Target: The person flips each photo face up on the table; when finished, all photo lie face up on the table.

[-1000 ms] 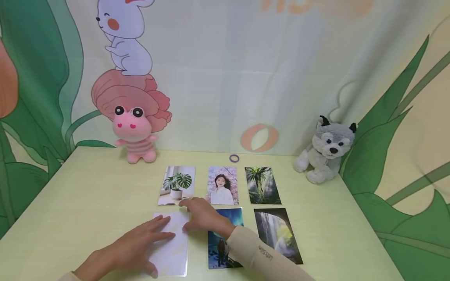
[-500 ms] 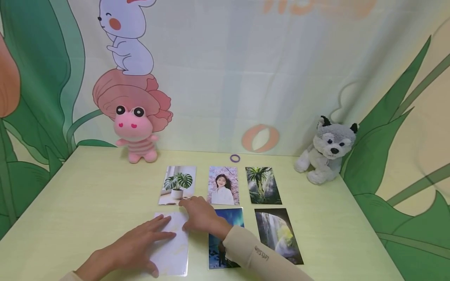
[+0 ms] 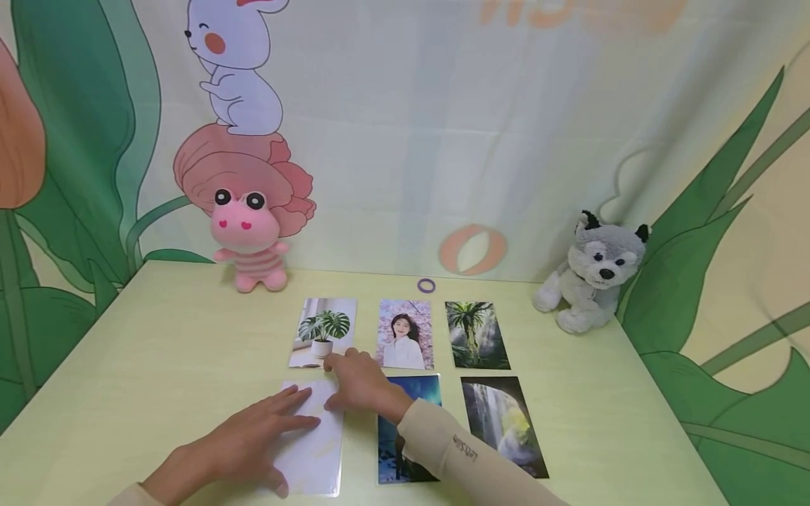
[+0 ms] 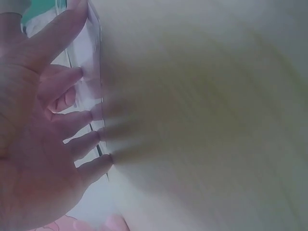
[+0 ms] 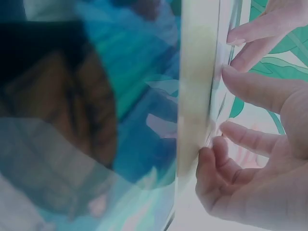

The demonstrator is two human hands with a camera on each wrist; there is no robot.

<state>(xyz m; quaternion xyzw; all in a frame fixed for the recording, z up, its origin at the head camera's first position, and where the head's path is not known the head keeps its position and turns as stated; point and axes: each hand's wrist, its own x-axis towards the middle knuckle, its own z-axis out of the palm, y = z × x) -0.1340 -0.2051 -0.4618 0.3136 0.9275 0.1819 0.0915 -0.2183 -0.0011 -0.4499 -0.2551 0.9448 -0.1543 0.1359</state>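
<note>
In the head view a white glossy card [image 3: 316, 450] lies at the front left of several picture cards. My left hand [image 3: 243, 443] rests across its left side, fingers spread; the left wrist view shows fingertips against the card. The thumb and index finger of my right hand [image 3: 357, 383] touch the card's upper right area. In the right wrist view this hand's [image 5: 255, 144] other fingers bend inward. Just beyond is a potted plant photo card [image 3: 323, 330]. The right sleeve covers part of a blue aurora photo card [image 3: 411, 390].
A portrait card [image 3: 405, 344], a jungle plant card [image 3: 477, 334] and a waterfall card [image 3: 503, 422] lie on the pale table [image 3: 158, 365]. Behind them are a purple ring [image 3: 427, 286], a pink plush hippo [image 3: 249, 242] and a grey plush husky [image 3: 595, 274].
The head view has shifted slightly, so the whole scene sits a little further right. Both hands stay on the white card in nearly the same pose.
</note>
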